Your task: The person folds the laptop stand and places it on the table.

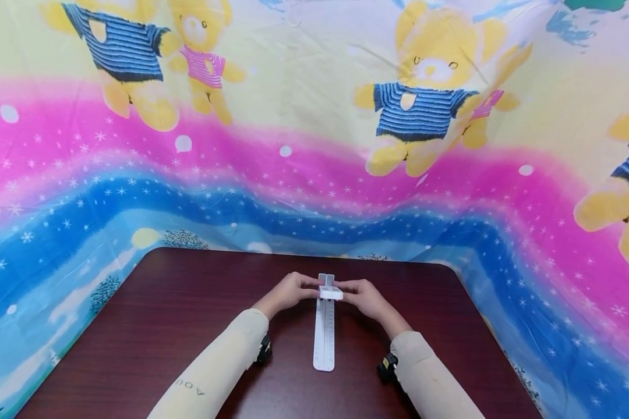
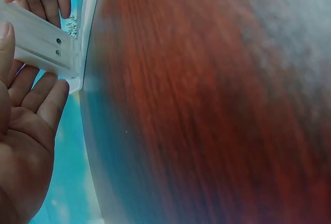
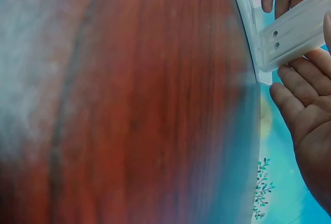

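On the table stands a white measuring gauge, its long flat base marked with fine scale lines and pointing toward me. A white upright piece rises near the base's far end. My left hand holds this upright from the left, thumb on the near side and fingers behind. From the opposite side my right hand holds it the same way. In the left wrist view, two small screws show low on the upright; the right wrist view shows the same upright between both hands.
The dark reddish-brown table has rounded far corners. Behind and around it hangs a colourful cloth printed with bears and snowflakes. Black wrist cameras sit at both light sleeves.
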